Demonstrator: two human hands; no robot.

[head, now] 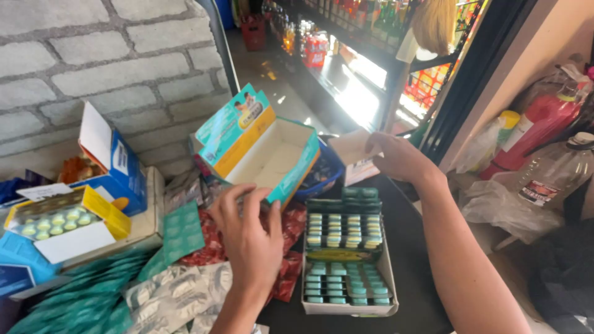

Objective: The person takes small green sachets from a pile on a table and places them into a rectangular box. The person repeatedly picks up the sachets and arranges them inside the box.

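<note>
Cluttered counter, left hand point(250, 238) gripping teal carton point(263, 151)

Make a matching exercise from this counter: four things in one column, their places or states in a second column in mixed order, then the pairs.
Things
1. left hand
2. right hand
3. white tray of blister strips
4. red fire extinguisher

Places or states
A. stands at the far right, by a clear bottle
B. holds the rim of the open, empty teal box
C. lies on the dark counter between both arms
D. holds a small white box

Pairs: 1-B, 2-D, 3-C, 4-A
</note>
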